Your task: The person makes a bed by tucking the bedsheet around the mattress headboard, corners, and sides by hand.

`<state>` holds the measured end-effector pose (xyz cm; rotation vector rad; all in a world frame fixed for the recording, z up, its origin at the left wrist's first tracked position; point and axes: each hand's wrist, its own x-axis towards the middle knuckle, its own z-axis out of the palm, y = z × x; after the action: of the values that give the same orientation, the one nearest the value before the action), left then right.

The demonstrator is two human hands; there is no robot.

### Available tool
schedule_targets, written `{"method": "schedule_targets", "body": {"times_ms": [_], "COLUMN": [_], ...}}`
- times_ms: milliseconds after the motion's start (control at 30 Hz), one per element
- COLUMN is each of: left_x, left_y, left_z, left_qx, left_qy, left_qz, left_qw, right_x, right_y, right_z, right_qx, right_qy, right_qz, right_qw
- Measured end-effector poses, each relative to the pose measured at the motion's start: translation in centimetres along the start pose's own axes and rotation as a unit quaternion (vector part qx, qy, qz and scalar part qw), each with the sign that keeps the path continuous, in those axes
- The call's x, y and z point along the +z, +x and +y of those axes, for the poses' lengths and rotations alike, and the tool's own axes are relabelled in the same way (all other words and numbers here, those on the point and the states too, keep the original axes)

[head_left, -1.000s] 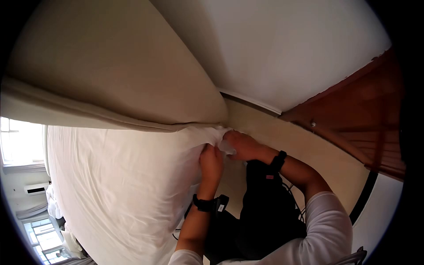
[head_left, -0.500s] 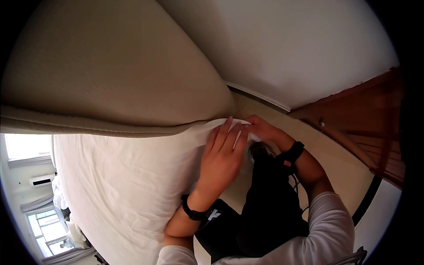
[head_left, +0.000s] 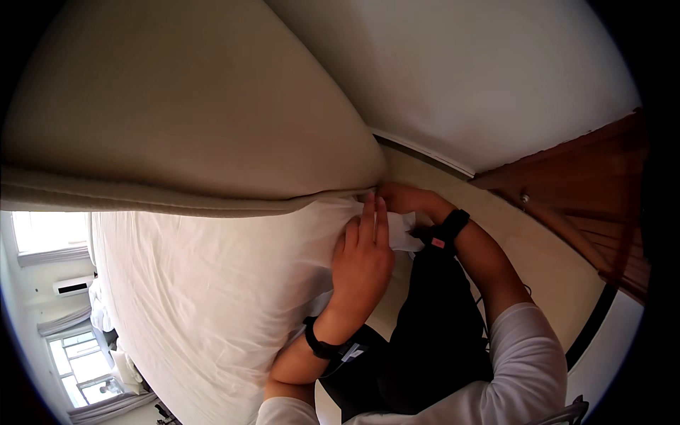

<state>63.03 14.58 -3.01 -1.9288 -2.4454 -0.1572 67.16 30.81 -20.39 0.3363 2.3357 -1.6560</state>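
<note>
A white bed sheet point(head_left: 212, 283) covers the mattress, its corner bunched against the padded beige headboard point(head_left: 191, 106). My left hand point(head_left: 363, 265) lies on the sheet near this corner, fingers stretched out and pointing at the headboard. Just beyond, my right hand point(head_left: 407, 200) is closed on the sheet's edge where it meets the headboard; its fingertips are partly hidden. A loose flap of sheet hangs below my right hand, beside my dark trouser leg.
Past the headboard stands a white wall point(head_left: 460, 78) with a skirting strip. A brown wooden door or cabinet point(head_left: 581, 191) with a round knob is at the right, above the beige floor point(head_left: 545, 290). Windows with curtains show at the far left.
My right hand has moved left, in against the headboard at the sheet's corner. The sheet flap now hangs lower beneath it. My left hand has shifted slightly down, its fingers closer together.
</note>
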Motion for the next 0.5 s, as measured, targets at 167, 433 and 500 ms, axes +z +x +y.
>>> {"method": "schedule_targets", "body": {"times_ms": [167, 433, 500], "left_x": [1.4, 1.4, 1.7], "left_y": [0.5, 3.5, 3.7], "left_z": [-0.4, -1.1, -1.1], "left_qx": [-0.02, -0.073, -0.092], "left_qy": [0.09, 0.159, 0.174], "left_qz": [-0.031, -0.108, -0.093], "left_qw": [0.995, 0.979, 0.976], "right_x": [1.1, 0.3, 0.8], "right_y": [-1.0, -2.3, -4.3], "right_z": [2.8, 1.4, -1.1], "right_qx": [-0.015, 0.003, -0.082], "right_qy": [0.132, 0.138, -0.054], "right_qz": [-0.042, -0.019, 0.199], "right_qw": [0.99, 0.99, 0.975]}}
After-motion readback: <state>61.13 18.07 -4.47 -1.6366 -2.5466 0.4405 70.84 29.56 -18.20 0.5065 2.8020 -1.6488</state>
